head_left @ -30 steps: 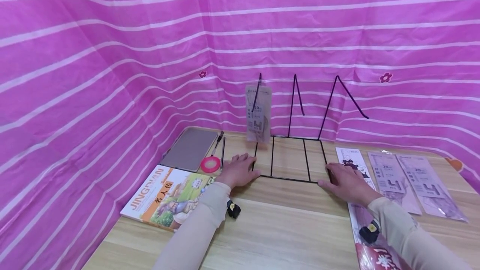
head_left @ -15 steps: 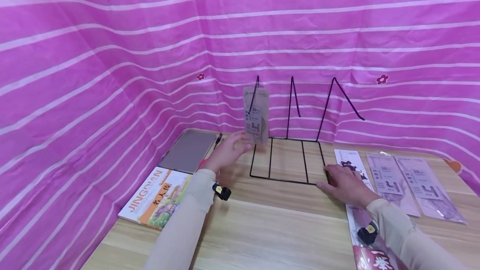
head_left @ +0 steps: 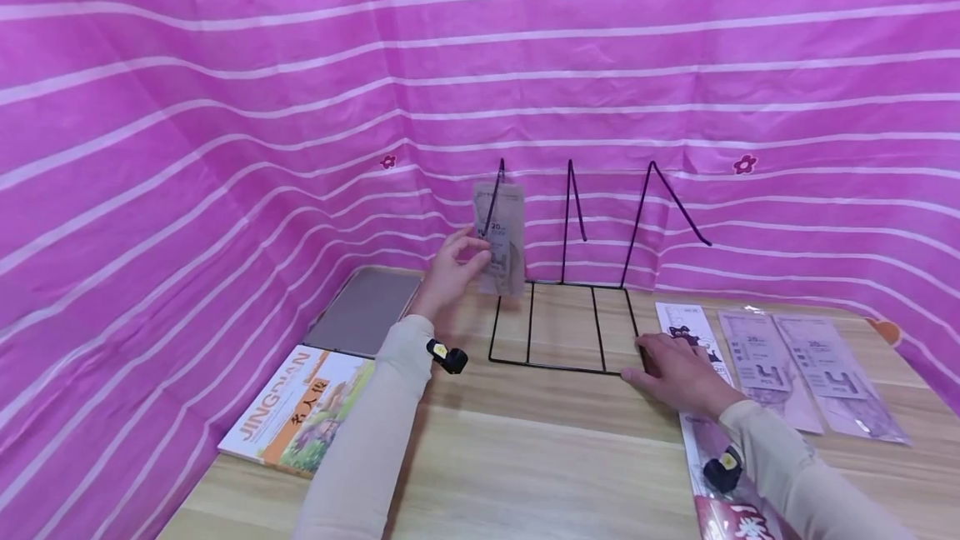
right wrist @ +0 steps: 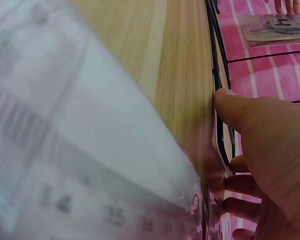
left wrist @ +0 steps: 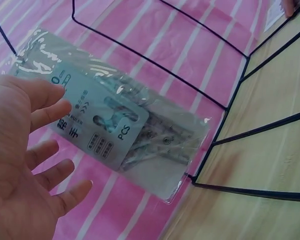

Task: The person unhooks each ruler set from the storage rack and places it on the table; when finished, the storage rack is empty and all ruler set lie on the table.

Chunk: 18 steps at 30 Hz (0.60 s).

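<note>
On the table (head_left: 555, 457), a rack (head_left: 563, 282) stands between a book (head_left: 300, 415), left, and two packets (head_left: 768, 365), right.

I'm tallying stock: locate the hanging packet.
Near the middle of the head view, the packet hangs from the leftmost hook of the rack, the left hand at its left edge.

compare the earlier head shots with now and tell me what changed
The left hand has left the front left corner of the black wire rack and risen to the hanging packet. Its fingers are at the packet's left edge; whether they touch is unclear. Unchanged: the right hand at the rack's front right corner, the packet on the left hook.
</note>
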Each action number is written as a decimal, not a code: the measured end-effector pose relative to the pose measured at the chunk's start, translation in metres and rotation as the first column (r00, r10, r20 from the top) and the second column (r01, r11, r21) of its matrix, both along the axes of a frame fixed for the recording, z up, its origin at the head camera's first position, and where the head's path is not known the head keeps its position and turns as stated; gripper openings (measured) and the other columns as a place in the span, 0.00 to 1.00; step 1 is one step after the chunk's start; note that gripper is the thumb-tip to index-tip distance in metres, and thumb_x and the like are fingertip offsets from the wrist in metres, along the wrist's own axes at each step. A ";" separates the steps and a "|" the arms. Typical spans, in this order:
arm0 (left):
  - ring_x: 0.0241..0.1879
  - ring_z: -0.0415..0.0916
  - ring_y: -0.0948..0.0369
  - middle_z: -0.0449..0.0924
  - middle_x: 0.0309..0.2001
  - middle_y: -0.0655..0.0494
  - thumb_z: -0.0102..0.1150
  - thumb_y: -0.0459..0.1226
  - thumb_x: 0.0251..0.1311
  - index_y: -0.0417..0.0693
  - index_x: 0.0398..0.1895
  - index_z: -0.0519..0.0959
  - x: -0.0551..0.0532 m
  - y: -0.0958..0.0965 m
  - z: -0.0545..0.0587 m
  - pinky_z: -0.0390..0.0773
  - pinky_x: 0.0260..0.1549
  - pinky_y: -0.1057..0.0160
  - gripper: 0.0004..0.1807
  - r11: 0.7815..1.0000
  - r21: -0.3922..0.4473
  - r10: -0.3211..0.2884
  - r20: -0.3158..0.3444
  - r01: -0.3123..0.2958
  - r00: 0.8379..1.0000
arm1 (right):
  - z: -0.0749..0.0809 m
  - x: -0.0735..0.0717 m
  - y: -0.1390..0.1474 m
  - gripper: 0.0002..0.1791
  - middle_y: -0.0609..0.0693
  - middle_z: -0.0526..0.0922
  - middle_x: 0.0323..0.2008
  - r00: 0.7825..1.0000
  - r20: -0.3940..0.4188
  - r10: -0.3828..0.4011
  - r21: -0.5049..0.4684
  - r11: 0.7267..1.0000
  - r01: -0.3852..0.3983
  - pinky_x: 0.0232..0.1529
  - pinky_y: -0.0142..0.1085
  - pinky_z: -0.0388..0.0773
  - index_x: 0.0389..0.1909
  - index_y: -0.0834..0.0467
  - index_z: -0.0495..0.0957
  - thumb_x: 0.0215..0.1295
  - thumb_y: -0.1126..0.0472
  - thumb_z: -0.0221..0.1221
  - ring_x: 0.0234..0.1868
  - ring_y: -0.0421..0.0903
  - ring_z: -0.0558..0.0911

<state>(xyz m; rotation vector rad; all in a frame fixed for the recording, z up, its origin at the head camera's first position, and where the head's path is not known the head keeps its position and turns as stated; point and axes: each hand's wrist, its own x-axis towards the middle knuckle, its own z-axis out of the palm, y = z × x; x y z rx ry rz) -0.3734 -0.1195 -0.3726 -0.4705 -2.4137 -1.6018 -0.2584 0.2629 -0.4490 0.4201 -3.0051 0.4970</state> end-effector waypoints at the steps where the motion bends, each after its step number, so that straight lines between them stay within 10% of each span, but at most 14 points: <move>1: 0.71 0.73 0.44 0.58 0.83 0.54 0.63 0.43 0.73 0.44 0.56 0.83 0.001 0.001 0.000 0.77 0.68 0.44 0.15 1.000 0.006 -0.005 -0.002 0.005 1.000 | 0.000 0.000 0.000 0.43 0.67 0.75 0.70 1.000 -0.003 -0.001 0.003 1.000 0.001 0.66 0.72 0.65 0.72 0.65 0.71 0.71 0.35 0.62 0.69 0.68 0.73; 18: 0.58 0.79 0.50 0.74 0.69 0.47 0.62 0.39 0.74 0.46 0.65 0.80 0.016 0.018 -0.005 0.83 0.58 0.49 0.19 0.997 0.043 -0.069 -0.046 0.071 0.997 | -0.002 0.003 -0.001 0.45 0.67 0.73 0.72 1.000 0.006 -0.018 -0.015 1.000 0.018 0.67 0.72 0.62 0.73 0.65 0.70 0.70 0.34 0.62 0.70 0.69 0.71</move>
